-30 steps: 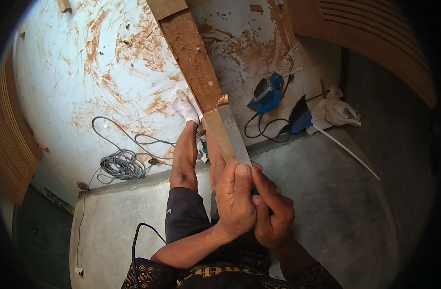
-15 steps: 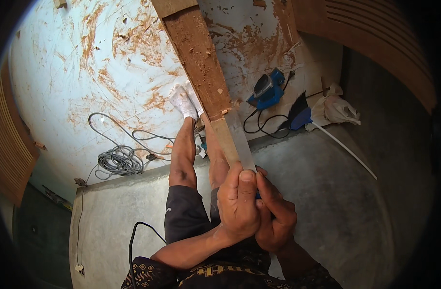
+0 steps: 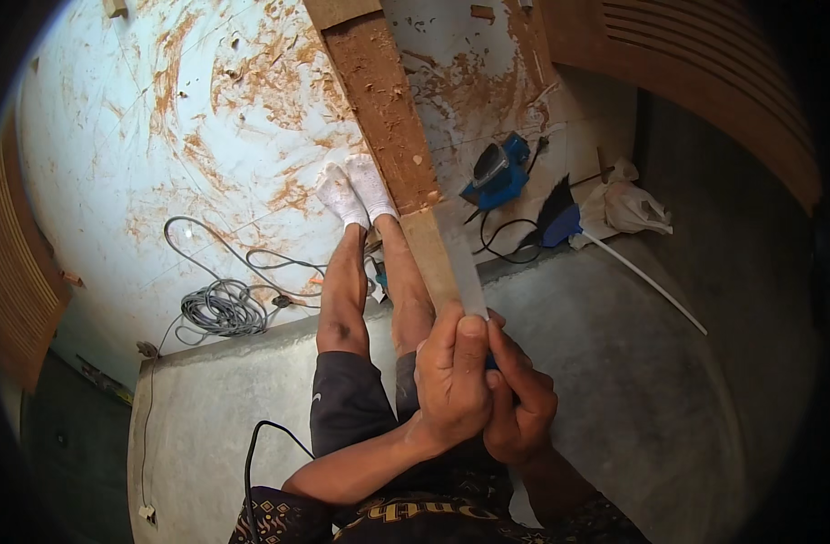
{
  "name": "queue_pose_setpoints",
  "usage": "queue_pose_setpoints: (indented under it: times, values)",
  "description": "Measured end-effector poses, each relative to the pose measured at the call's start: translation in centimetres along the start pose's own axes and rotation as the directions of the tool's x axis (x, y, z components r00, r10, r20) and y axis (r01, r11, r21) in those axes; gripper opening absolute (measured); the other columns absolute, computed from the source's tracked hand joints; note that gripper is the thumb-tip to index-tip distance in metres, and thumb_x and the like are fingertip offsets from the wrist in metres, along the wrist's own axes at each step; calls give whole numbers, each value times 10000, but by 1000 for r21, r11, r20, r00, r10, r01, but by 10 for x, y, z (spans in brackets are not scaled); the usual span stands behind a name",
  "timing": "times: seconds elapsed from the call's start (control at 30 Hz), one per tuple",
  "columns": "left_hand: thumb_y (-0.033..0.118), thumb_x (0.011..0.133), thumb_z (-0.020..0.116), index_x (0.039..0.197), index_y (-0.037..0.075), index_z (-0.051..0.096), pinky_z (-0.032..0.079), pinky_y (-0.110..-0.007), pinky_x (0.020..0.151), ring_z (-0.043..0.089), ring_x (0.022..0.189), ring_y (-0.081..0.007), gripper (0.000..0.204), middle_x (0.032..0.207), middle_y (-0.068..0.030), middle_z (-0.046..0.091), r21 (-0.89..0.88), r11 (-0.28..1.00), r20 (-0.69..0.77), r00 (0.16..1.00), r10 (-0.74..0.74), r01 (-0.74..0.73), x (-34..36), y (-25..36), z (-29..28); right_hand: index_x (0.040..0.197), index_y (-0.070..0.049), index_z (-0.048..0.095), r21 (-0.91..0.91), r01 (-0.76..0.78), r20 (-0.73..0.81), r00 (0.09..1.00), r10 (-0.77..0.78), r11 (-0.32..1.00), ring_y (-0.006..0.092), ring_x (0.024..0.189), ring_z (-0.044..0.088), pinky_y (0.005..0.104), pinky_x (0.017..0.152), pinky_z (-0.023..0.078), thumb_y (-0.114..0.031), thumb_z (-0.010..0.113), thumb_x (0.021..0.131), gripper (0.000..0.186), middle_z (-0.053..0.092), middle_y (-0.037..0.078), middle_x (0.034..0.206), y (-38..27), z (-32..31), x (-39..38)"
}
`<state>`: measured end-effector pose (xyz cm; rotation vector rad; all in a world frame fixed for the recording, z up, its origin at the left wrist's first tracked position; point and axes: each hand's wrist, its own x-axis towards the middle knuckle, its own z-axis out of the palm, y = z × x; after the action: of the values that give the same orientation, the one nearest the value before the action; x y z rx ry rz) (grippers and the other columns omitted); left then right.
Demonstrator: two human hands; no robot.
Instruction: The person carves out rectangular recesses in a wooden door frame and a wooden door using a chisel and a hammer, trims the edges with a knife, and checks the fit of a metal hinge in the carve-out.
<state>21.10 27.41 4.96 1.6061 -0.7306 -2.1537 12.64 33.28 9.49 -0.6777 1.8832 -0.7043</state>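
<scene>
My left hand [image 3: 456,376] is closed, its thumb lying along the near end of a long flat grey blade [image 3: 465,272]. Pressed close beside it, my right hand [image 3: 522,399] is closed around the same tool's grip, of which only a bit of blue [image 3: 491,361] shows. The blade runs away from me along the right side of a long wooden board [image 3: 388,100]; its far end looks blurred. Brown and rough with shavings farther off, the board has a paler, smoother stretch near my hands. The left hand covers its near end.
My feet in white socks [image 3: 347,195] rest left of the board, on a pale floor strewn with wood shavings. A blue electric planer [image 3: 501,172], a blue broom [image 3: 565,222] and a white bag [image 3: 633,204] lie to the right. Coiled grey cable [image 3: 220,313] lies left; slatted wooden panels [image 3: 678,63] stand at the sides.
Both hands and the blade have shifted slightly to the right, still together. A small chip by the blade's far end no longer shows. My right foot shows more beside the board.
</scene>
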Motion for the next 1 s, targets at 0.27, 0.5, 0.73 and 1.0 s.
queue_pose_setpoints:
  times: [0.27,0.5,0.73,1.0]
  values:
    - [293,1149,439,1056,13,633,508,-301,684,616,752,-129,353,864,-75,684,15,998,-35,997,-62,62,-2,-1,-1,1445,88,584,31,-62,35,998,61,998,394,1358,616,445,1154,471,16,538,1010,443,627,289,1438,-5,1,2]
    - [285,1149,443,1017,7,633,499,-300,676,602,743,-126,362,861,-68,678,38,995,-69,994,-89,92,2,5,-3,1447,94,578,89,-102,65,993,97,991,394,1373,606,438,1159,462,17,542,1014,441,623,293,1440,-11,-1,11]
    - [211,1131,454,996,-15,612,486,-326,645,608,693,-184,307,829,-93,659,4,999,-73,996,47,-47,41,21,-5,1445,99,578,85,53,31,998,-56,995,401,1347,625,441,1154,468,27,528,1012,442,633,299,1424,-5,11,42]
    - [214,1138,431,1079,-20,611,563,-306,677,729,728,-206,301,818,-131,744,29,999,49,999,18,-20,7,2,-1,1441,100,580,82,-30,41,999,27,996,413,1357,612,456,1151,470,4,540,1009,445,627,304,1426,4,-5,0]
